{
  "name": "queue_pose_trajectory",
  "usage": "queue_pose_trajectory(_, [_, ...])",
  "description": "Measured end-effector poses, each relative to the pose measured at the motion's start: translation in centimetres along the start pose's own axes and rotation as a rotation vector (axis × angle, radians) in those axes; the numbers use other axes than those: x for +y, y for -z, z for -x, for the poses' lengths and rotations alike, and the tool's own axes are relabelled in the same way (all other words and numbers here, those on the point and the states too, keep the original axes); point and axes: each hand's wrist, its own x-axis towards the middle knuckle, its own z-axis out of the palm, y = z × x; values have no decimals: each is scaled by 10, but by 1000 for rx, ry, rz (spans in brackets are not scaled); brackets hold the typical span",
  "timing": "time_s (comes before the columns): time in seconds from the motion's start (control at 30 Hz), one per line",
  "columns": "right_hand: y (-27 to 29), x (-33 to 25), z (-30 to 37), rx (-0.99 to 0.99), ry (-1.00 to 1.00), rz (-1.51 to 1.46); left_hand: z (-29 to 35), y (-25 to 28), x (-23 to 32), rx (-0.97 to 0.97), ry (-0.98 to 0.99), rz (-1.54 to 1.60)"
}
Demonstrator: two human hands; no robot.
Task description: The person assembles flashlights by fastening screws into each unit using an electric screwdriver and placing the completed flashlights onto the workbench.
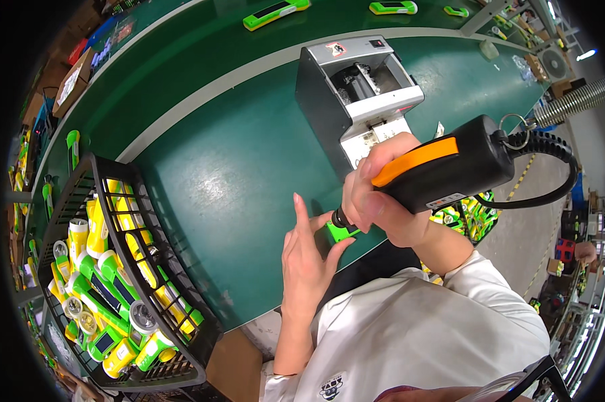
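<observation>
My right hand is wrapped round a black electric screwdriver with an orange lever along its top. The screwdriver lies tilted, its bit end pointing down onto a small green plastic piece at the table's near edge. My left hand steadies that piece between the thumb and a finger, while the index finger points up and away. Most of the piece is hidden behind the screwdriver tip and my fingers, so its full shape cannot be made out.
A grey screw-feeder machine stands just beyond my right hand. At left, a black crate holds several yellow-green flashlights. A coiled spring and black cable attach to the screwdriver. More flashlights lie on the green belt behind.
</observation>
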Motion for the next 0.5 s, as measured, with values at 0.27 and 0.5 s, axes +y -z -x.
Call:
queue_pose_trajectory(0.27, [3, -4, -5, -143, 64, -195, 2, 0, -3, 16, -18, 7])
queue_pose_trajectory(0.5, [5, -5, -6, -170, 103, -222, 0, 0, -3, 14, -27, 1])
